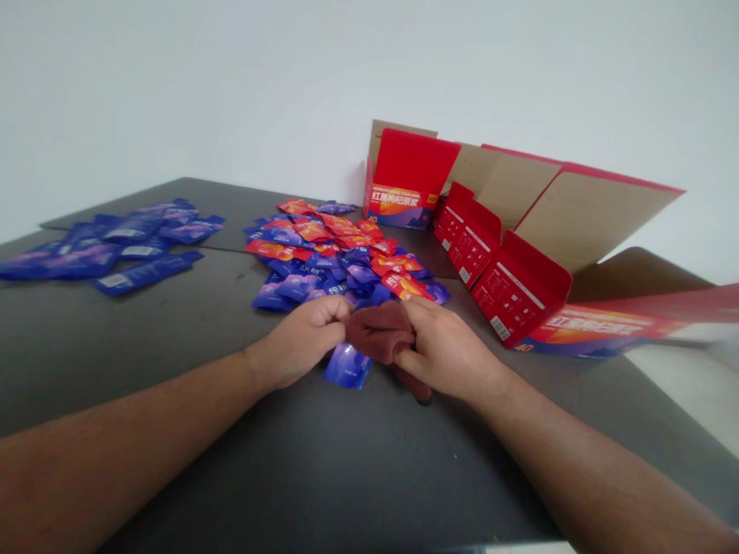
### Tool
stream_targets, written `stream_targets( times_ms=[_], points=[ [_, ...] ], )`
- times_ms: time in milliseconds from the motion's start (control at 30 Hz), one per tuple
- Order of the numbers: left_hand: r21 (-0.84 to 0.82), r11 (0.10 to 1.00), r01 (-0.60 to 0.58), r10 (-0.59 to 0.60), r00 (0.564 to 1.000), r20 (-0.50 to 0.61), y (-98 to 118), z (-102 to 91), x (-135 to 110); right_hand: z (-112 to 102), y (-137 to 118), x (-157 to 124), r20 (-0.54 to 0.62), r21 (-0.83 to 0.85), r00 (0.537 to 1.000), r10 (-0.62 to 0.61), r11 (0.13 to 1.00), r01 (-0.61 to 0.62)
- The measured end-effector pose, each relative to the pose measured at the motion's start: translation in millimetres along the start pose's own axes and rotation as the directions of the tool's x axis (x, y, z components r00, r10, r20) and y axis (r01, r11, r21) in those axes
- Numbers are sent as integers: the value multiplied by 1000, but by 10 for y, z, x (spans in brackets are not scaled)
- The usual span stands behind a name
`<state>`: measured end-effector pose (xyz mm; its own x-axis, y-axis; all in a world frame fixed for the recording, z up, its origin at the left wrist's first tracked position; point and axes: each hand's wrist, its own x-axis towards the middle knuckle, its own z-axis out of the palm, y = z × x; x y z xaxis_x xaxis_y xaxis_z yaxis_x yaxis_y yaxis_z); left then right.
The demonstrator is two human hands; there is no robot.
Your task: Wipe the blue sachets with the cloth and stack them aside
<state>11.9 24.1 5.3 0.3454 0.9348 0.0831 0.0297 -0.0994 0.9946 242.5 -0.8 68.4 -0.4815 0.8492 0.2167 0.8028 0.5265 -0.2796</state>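
Observation:
My right hand [442,346] is closed around a bunched brown cloth [378,331], fingers on top and thumb below. A narrow end of the cloth with a dark tip hangs under that hand. On the other side, my left hand [305,338] is closed, its thumb and forefinger pinched at the cloth's left edge. Just beneath the cloth, between both hands, shows a blue pouch [349,368]; its upper part is hidden. Right behind the hands is a heap of red and blue pouches [340,258], mixed together.
A separate group of blue pouches [132,235] lies on the dark table [231,462] at left. Along the right side stand open red cartons: one at the back [404,177] and others nearer [519,288], flaps raised. A pale wall [231,92] rises behind the table.

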Motion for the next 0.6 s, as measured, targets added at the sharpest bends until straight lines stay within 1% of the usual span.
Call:
stream_targets(
  times_ms=[100, 133, 167, 267, 300, 333, 433, 467, 500, 600],
  points=[
    [22, 1000, -6, 6, 1000, -7, 5, -3, -2, -23, -1, 6, -58, -3, 992, 112, 994, -113],
    [24, 1000, -7, 7, 1000, -7, 5, -4, -2, -25, -3, 6, -63, 1, 990, 122, 992, -123],
    [20, 1000, -7, 7, 1000, -5, 3, -5, -2, -22, -7, 4, -53, 8, 993, 106, 994, -105],
    [0, 1000, 0, 0, 1000, 2, -8, -5, 0, 0, -15, -4, 8, 31, 1000, -2, 1000, 2],
    [-4, 1000, 2, -2, 1000, 2, -12, -6, 1, 5, -13, -5, 14, 30, 1000, -10, 1000, 9],
    [-7, 1000, 3, -3, 1000, 2, -16, -6, 1, 5, -7, -3, 6, 24, 1000, 10, 1000, -10],
    [-8, 1000, 4, -4, 1000, -1, -23, -5, -1, -9, 11, 6, -53, 12, 991, 122, 992, -122],
    [-6, 1000, 4, -4, 1000, -1, -22, -4, -1, -11, 13, 6, -58, 17, 989, 132, 991, -132],
    [-5, 1000, 4, -4, 1000, -2, -21, -3, -1, -9, 11, 5, -53, 22, 992, 117, 993, -116],
    [-15, 1000, 8, -8, 1000, 1, -13, 0, 0, 8, -3, -5, -9, 25, 1000, 15, 1000, -15]
  ],
)
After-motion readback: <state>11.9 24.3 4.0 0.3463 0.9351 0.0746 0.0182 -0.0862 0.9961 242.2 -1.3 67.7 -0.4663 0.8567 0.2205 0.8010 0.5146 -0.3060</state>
